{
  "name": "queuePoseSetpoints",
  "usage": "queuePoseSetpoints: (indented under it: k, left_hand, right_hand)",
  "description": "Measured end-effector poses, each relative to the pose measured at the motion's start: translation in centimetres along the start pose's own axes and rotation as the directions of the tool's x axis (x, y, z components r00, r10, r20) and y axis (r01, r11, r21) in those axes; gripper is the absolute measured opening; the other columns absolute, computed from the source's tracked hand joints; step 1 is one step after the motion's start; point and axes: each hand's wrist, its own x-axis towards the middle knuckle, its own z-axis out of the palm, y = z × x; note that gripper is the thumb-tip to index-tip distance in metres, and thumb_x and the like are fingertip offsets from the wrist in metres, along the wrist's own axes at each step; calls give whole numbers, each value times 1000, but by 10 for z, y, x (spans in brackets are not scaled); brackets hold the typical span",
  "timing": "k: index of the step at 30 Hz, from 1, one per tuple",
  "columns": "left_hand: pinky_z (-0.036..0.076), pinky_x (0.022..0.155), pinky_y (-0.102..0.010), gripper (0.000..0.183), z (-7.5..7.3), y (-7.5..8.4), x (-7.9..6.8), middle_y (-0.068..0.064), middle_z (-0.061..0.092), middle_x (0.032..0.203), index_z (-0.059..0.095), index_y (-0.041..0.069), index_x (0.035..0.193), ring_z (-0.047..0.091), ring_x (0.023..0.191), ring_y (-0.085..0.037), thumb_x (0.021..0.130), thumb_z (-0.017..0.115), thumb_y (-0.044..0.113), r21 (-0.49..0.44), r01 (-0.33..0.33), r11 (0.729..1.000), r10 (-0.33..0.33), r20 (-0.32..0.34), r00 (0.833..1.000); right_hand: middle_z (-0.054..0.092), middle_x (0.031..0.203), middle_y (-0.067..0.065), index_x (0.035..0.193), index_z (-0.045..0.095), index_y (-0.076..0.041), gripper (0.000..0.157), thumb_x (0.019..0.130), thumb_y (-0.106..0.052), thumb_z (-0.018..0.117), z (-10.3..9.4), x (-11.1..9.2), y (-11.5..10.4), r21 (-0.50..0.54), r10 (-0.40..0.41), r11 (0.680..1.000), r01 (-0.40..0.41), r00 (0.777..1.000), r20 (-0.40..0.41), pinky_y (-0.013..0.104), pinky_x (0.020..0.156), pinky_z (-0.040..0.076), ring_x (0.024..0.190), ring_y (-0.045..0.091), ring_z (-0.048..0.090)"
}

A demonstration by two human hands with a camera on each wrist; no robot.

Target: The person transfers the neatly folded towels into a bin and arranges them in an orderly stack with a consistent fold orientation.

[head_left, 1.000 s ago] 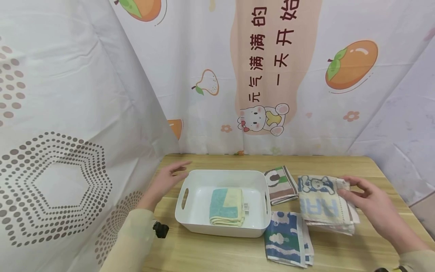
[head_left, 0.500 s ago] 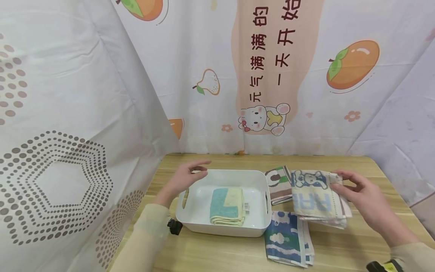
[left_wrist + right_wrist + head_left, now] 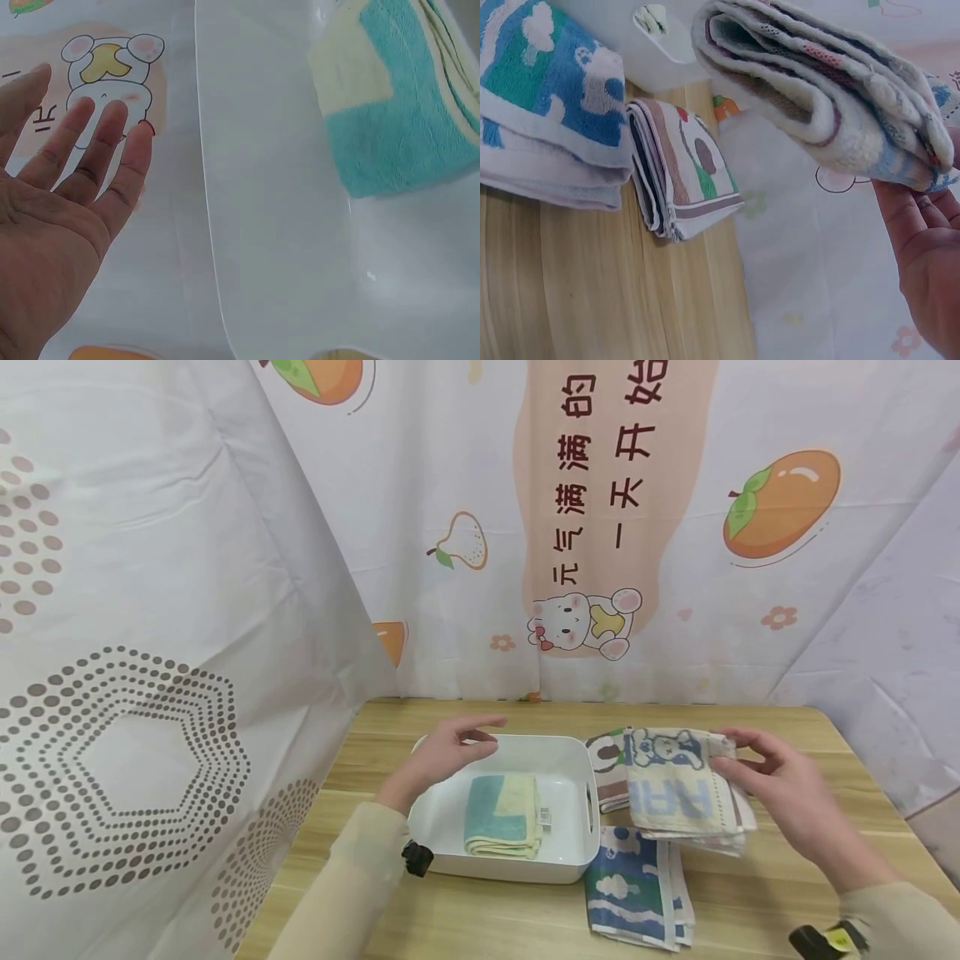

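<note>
My right hand (image 3: pixel 772 781) pinches the right edge of a folded cream and blue towel (image 3: pixel 675 785) with a bear on it, held above the table. In the right wrist view the folded layers of this towel (image 3: pixel 840 97) show from the side. My left hand (image 3: pixel 453 752) is over the back left part of a white basket (image 3: pixel 517 870), its fingers loosely extended and holding nothing. Inside the basket lies a folded teal and yellow towel (image 3: pixel 498 814). In the left wrist view the left palm (image 3: pixel 52 232) shows bare beside the basket wall.
Right of the basket a blue and green patterned towel (image 3: pixel 630 889) lies folded on the wooden table (image 3: pixel 465 918). Behind it is a brown, white and green towel (image 3: pixel 694 161), partly covered by the held one in the head view. A printed curtain (image 3: pixel 450 635) hangs behind the table.
The right hand has carried the bear towel leftward, toward the basket. My left hand has moved right, from beside the basket's left end to over its back left part.
</note>
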Motion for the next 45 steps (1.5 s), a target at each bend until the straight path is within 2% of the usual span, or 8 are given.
queuePoseSetpoints:
  k: [8,18,28,35,38,42,45]
  left_hand:
    - [55,97,-42,44,11,1,8,2,61,143,63,30,141,64,118,-18,99,70,22,-37,17,999,-15,44,999]
    - [56,95,-37,44,25,0,18,4,67,133,63,28,142,67,113,-17,100,68,17,-33,-50,998,52,89,995]
    - [53,99,-42,43,38,5,23,8,66,135,62,40,139,64,115,-13,100,68,23,-72,-5,997,15,146,989]
    - [55,96,-36,44,49,14,27,7,66,136,62,33,143,65,115,-13,100,68,22,-116,-37,993,60,199,978]
    - [54,96,-36,46,53,16,27,9,65,137,61,36,143,64,115,-12,100,69,23,-126,-37,991,64,220,973]
    - [54,97,-35,49,57,17,27,12,63,139,59,46,142,65,112,-10,99,70,26,-107,-31,994,55,230,972]
    - [54,97,-34,49,60,17,27,15,61,141,59,47,141,65,111,-9,98,71,27,-102,-33,994,56,236,970]
  right_hand:
    - [54,119,-10,138,58,-18,39,101,-20,68,9,7,-7,58,-25,998,23,999,33,29,65,59,88,4,68]
    - [54,118,-8,137,58,-17,39,100,-19,69,21,12,-14,75,-36,997,33,998,45,28,66,59,89,5,68]
    - [55,119,-2,137,59,-15,41,99,-24,70,37,18,-24,66,-53,997,49,997,56,30,65,59,86,11,66]
    - [52,124,3,138,58,-16,43,99,-31,69,48,19,-31,55,-36,998,32,997,69,29,68,58,90,14,65]
    - [53,125,5,138,57,-15,44,99,-31,69,52,20,-32,79,-29,997,23,996,79,30,69,59,91,15,65]
    - [52,128,6,138,56,-14,45,100,-33,69,57,21,-34,98,-16,995,7,996,85,30,70,60,93,16,65]
    - [51,130,7,139,55,-14,46,100,-34,68,59,20,-35,103,-9,995,-1,996,88,30,72,59,95,16,64]
